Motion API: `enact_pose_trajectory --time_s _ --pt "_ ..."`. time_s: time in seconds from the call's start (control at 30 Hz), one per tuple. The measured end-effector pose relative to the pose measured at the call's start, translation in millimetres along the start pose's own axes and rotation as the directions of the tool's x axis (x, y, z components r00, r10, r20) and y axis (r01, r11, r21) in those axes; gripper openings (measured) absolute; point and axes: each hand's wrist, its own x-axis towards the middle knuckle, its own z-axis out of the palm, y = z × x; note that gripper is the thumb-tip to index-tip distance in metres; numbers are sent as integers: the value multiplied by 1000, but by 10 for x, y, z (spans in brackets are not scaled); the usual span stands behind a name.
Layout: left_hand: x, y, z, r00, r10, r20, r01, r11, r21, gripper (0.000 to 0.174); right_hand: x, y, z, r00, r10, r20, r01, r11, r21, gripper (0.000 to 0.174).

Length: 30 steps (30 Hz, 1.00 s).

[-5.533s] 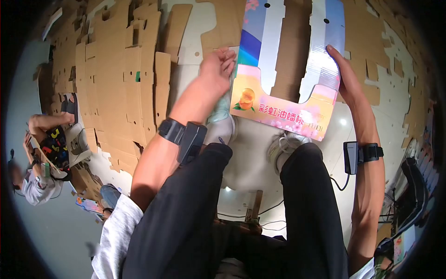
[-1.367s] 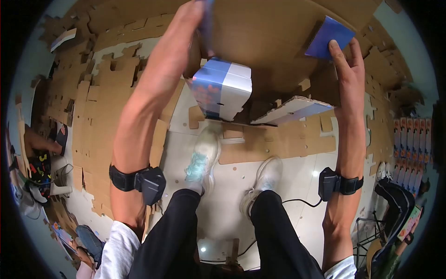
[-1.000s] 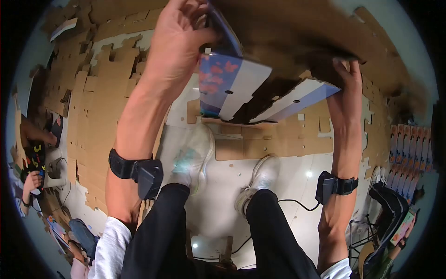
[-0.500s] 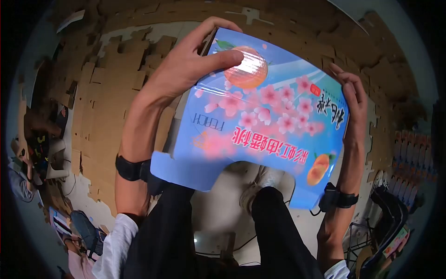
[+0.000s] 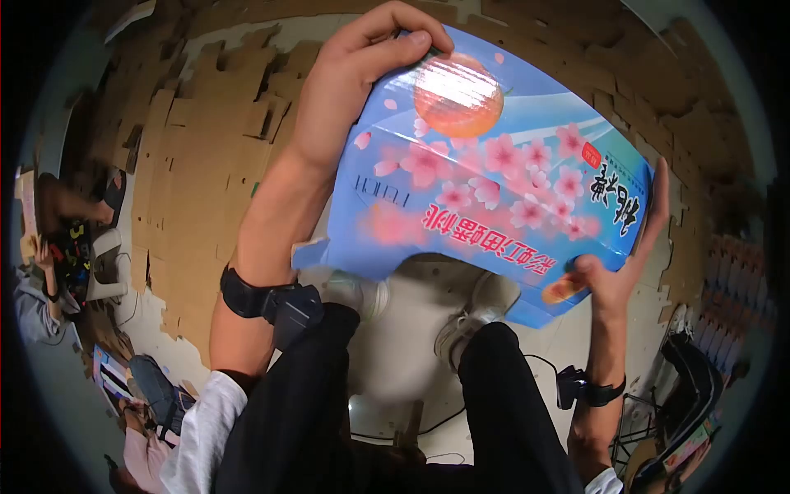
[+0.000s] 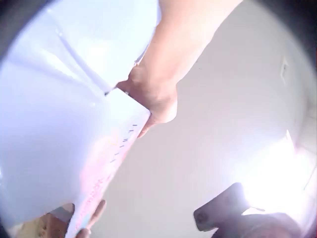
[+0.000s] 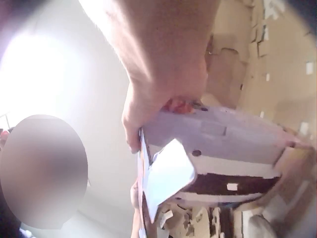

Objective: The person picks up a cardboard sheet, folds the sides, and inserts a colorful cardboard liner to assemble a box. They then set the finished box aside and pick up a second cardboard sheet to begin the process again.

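Note:
A blue carton [image 5: 494,156] printed with pink blossoms and peaches is held up above the knees, its notched edge toward the body. My left hand [image 5: 362,62] grips its upper left corner, thumb on the printed face. At the right side, my right hand [image 5: 621,272] holds the carton's edge, thumb near the small peach and fingers along the side. In the left wrist view, the carton [image 6: 84,134] shows a pale side and the left hand [image 6: 153,99] at its edge. The right wrist view shows the right hand [image 7: 153,104] over the carton [image 7: 228,134], a pale flap sticking out.
Flattened cardboard sheets [image 5: 206,165] cover much of the floor. Both shoes stand below the carton. At far left sits another person [image 5: 41,296]; a dark chair [image 5: 687,370] and stacked printed cartons [image 5: 732,296] are on the right.
The carton has turned from its open, brown inside to its printed face, then shifted slightly up and right. The right thumb now lies on the front, lower down the edge.

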Motion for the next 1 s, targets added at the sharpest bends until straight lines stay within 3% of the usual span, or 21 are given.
enact_pose_trajectory --time_s 0.1,0.23,0.27,0.3,0.37,0.4,0.43,0.53,0.63,0.67,0.73,0.8,0.83,0.93,0.97,1.0 --pt "-20 -4 -97 999 -39 -7 39 996 81 34 -112 143 97 988 -135 -77 127 987 -102 145" --pt "82 118 -159 934 271 233 -347 843 410 33 -19 505 31 945 -306 -115 275 934 -227 133" --pt "96 179 -118 917 308 255 -397 769 500 36 36 511 28 938 -330 -109 296 922 -250 130" --pt "54 201 -45 927 293 236 -374 780 501 42 85 507 35 930 -353 -103 315 910 -271 127" --pt "-29 247 100 945 261 197 -326 801 502 57 232 402 36 911 -363 -194 308 914 -262 113" --pt "-61 310 169 971 181 157 -235 842 486 61 313 333 3 898 -374 -233 312 913 -264 108" --pt "-76 329 199 952 214 219 -298 812 502 68 374 246 -38 884 -383 -268 314 911 -265 103" --pt "3 273 229 849 342 402 -521 664 536 87 584 -24 -400 896 -204 -396 173 979 -112 78" --pt "54 246 334 916 276 291 -383 814 436 94 687 -173 -800 872 201 -446 -47 942 332 55" --pt "-49 425 443 975 140 174 -194 917 347 92 727 -204 -861 870 247 -426 -72 919 387 48" --pt "-91 379 422 995 67 74 -88 936 341 84 713 129 -1218 913 292 -285 -168 905 390 48" --pt "-157 355 370 1000 3 25 -13 929 370 78 720 356 -1230 881 421 -215 -308 857 412 47" --pt "-143 227 306 998 -68 -7 67 957 283 71 705 468 -1167 879 465 -102 -376 809 451 44" --pt "-172 -154 168 967 -247 -65 250 967 52 59 611 863 -693 722 692 29 -609 615 501 42" --pt "-223 -243 172 957 -285 -56 286 958 13 60 583 1044 -545 683 722 110 -670 560 487 42" --pt "-260 -292 197 940 -342 -12 340 929 147 77 559 1131 -393 606 767 210 -754 470 460 45"
